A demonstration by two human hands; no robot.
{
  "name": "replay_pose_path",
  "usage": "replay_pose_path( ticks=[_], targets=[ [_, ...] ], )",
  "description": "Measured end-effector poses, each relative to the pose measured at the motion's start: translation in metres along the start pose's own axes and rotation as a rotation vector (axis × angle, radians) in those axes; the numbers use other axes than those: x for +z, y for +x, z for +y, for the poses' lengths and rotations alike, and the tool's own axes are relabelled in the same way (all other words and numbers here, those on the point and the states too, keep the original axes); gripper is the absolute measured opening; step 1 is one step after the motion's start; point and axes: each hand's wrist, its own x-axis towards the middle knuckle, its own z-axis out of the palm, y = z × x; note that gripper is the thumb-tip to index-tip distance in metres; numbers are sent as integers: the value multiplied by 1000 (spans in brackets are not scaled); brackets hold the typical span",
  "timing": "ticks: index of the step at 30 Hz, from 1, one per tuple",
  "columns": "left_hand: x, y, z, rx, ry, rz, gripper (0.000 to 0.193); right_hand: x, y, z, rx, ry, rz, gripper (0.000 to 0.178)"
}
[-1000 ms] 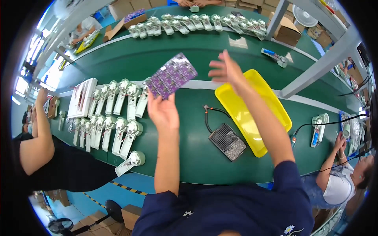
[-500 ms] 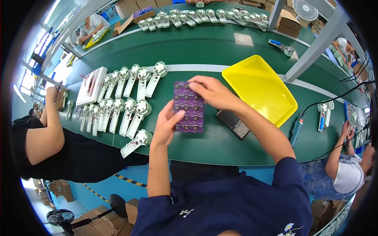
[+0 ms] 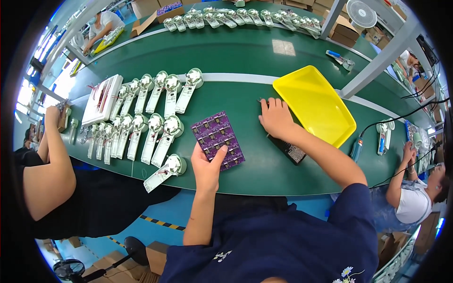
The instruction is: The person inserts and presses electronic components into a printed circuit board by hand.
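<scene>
My left hand (image 3: 207, 167) grips a purple circuit board panel (image 3: 218, 137) by its lower part, thumb across its face. The panel carries rows of small dark and metallic parts and leans to the left. To its right, my right hand (image 3: 276, 119) is low over the green bench, palm down, fingers together and bent. A small dark tip (image 3: 259, 100) shows beside its fingertips; the rest of that item is hidden. Partly beneath this hand and wrist is a black box (image 3: 293, 153) of small metallic pieces. A yellow tray (image 3: 314, 101) lies just beyond.
Two rows of white handheld fan-like units (image 3: 141, 127) stand left, near a white foam tray (image 3: 101, 101) with wires. One unit (image 3: 165, 172) lies at the bench edge. A blue-green tool (image 3: 357, 148) with a cable rests right. Co-workers sit on both sides; a grey post (image 3: 377, 63) rises right.
My right hand has let go of the panel and moved right and down to the bench by the black box. My left hand keeps the panel, now tilted and slightly lower.
</scene>
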Motion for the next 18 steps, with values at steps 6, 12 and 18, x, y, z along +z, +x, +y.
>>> replay_pose_path(
  ticks=[6,12,18],
  targets=[
    [3,4,-2,53,-26,5,34,20,39,5,-122,4,203,52],
    [-2,13,10,-33,-77,22,33,-55,10,43,338,2349,57,42],
    [19,26,5,-38,-21,34,32,-76,-118,-46,573,3004,-377,49]
  ],
)
